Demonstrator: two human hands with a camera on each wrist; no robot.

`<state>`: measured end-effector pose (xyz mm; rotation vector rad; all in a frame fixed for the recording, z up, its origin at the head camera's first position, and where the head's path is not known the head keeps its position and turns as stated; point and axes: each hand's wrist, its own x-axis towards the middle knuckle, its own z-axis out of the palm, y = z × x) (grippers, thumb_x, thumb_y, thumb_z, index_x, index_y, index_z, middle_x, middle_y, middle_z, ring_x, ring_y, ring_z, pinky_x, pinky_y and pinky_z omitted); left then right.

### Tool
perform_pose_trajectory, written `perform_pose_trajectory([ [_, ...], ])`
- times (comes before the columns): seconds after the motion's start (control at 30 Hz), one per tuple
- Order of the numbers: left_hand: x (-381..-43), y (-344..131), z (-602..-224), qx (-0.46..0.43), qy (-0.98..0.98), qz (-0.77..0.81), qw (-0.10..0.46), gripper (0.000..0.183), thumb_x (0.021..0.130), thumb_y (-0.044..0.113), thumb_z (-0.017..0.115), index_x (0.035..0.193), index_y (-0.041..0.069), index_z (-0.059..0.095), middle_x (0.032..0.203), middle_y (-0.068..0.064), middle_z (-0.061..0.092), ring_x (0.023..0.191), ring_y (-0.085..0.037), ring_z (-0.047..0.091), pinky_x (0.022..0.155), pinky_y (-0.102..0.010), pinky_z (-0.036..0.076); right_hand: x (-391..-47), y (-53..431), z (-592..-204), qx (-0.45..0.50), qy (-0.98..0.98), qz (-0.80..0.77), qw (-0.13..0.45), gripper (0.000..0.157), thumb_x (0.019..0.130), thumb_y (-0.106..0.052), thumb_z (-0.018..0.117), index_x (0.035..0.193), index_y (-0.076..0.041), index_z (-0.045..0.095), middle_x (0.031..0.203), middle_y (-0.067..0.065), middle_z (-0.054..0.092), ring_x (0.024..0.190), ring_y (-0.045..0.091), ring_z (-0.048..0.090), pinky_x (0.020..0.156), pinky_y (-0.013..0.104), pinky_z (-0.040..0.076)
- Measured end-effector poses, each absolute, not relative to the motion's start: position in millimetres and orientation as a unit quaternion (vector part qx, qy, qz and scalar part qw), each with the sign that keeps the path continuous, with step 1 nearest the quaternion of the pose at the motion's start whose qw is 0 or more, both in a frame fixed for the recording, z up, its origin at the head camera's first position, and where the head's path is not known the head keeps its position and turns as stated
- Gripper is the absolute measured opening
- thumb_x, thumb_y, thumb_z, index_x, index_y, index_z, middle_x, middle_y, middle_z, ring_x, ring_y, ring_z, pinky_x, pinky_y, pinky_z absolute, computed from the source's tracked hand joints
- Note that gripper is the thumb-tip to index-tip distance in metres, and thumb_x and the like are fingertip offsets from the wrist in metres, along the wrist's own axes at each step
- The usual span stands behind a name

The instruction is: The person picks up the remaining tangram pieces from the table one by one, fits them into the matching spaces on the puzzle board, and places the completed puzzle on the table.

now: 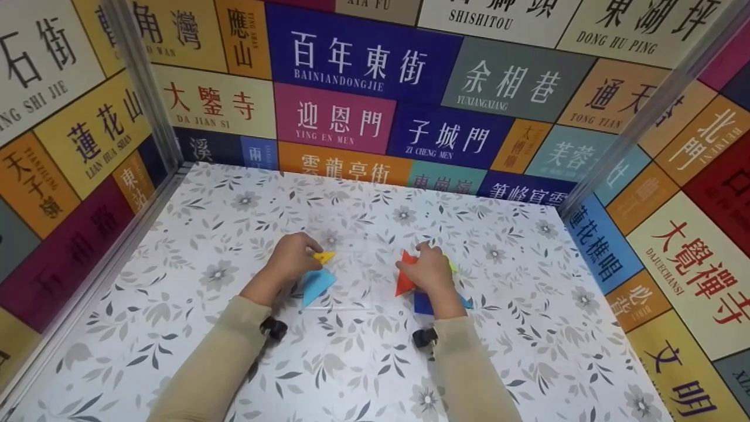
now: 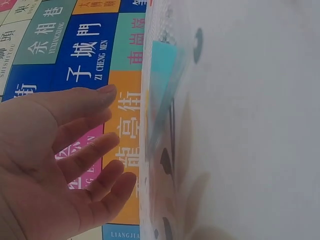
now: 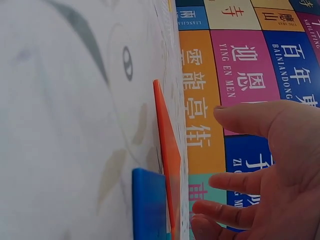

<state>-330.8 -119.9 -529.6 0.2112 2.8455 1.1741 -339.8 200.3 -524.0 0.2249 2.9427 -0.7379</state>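
My left hand [image 1: 293, 255], its fingers loosely bent and holding nothing, hovers beside a yellow flat piece [image 1: 324, 257] and partly covers it. Just below lies a light blue flat piece [image 1: 319, 285], which the left wrist view shows beyond the fingertips. Over on the right, my right hand [image 1: 429, 268] hangs with relaxed, parted fingers above a red-orange triangle [image 1: 404, 284]. A dark blue piece [image 1: 423, 303] sits by its wrist, standing out thicker in the right wrist view. Bits of a yellow-green piece [image 1: 452, 265] and another light blue piece [image 1: 467, 303] peek from behind the right hand.
A faint clear sheet or tray [image 1: 345, 307] lies between the hands. The table [image 1: 328, 375] has a white cover with grey flowers and leaves. Walls with colourful street-name signs [image 1: 363, 53] enclose the back and sides, with metal posts [image 1: 153, 94] at the corners.
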Motion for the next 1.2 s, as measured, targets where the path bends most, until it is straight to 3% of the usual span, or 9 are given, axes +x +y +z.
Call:
perform_pose_trajectory([
  [0.13, -330.3, -118.3, -528.1, 0.064, 0.928, 0.364, 0.044, 0.038, 0.081, 0.007, 0.088, 0.117, 0.002, 0.080, 0.123, -0.014, 0.072, 0.117, -0.034, 0.067, 0.103, -0.049, 0.056, -338.7, 199.5, -523.1, 0.079, 0.964, -0.246, 0.063, 0.076, 0.093, -0.049, 0.075, 0.152, -0.008, 0.052, 0.143, 0.021, 0.056, 0.124, 0.034, 0.061, 0.107, 0.050, 0.055],
  [0.43, -332.7, -111.9, -531.5, -0.004, 0.924, 0.356, 0.136, 0.047, 0.081, 0.008, 0.090, 0.124, 0.005, 0.074, 0.131, -0.012, 0.069, 0.128, -0.032, 0.063, 0.114, -0.048, 0.051, -337.6, 199.0, -523.2, 0.099, 0.960, -0.245, 0.089, 0.077, 0.093, -0.047, 0.077, 0.154, -0.007, 0.050, 0.147, 0.021, 0.052, 0.126, 0.035, 0.060, 0.111, 0.052, 0.053],
  [0.63, -333.2, -110.7, -532.0, 0.005, 0.929, 0.347, 0.126, 0.044, 0.080, 0.007, 0.090, 0.121, 0.002, 0.075, 0.125, -0.012, 0.067, 0.123, -0.032, 0.062, 0.112, -0.047, 0.051, -337.5, 197.4, -524.8, 0.099, 0.963, -0.233, 0.096, 0.084, 0.092, -0.048, 0.077, 0.158, -0.006, 0.045, 0.154, 0.023, 0.047, 0.133, 0.038, 0.057, 0.115, 0.056, 0.050],
  [0.9, -330.9, -108.9, -527.9, -0.015, 0.926, 0.359, 0.118, 0.044, 0.079, 0.004, 0.089, 0.120, 0.002, 0.075, 0.129, -0.013, 0.066, 0.127, -0.033, 0.060, 0.115, -0.049, 0.049, -337.8, 197.1, -526.0, 0.071, 0.975, -0.196, 0.075, 0.077, 0.091, -0.047, 0.077, 0.147, -0.001, 0.053, 0.139, 0.023, 0.057, 0.121, 0.037, 0.061, 0.106, 0.053, 0.055],
  [1.2, -329.8, -106.6, -529.5, -0.044, 0.920, 0.369, 0.126, 0.046, 0.080, 0.005, 0.088, 0.124, 0.005, 0.073, 0.132, -0.013, 0.067, 0.127, -0.033, 0.063, 0.113, -0.049, 0.052, -338.1, 194.3, -528.6, 0.086, 0.971, -0.202, 0.095, 0.078, 0.088, -0.045, 0.083, 0.147, -0.003, 0.053, 0.137, 0.020, 0.057, 0.118, 0.034, 0.060, 0.106, 0.051, 0.055],
])
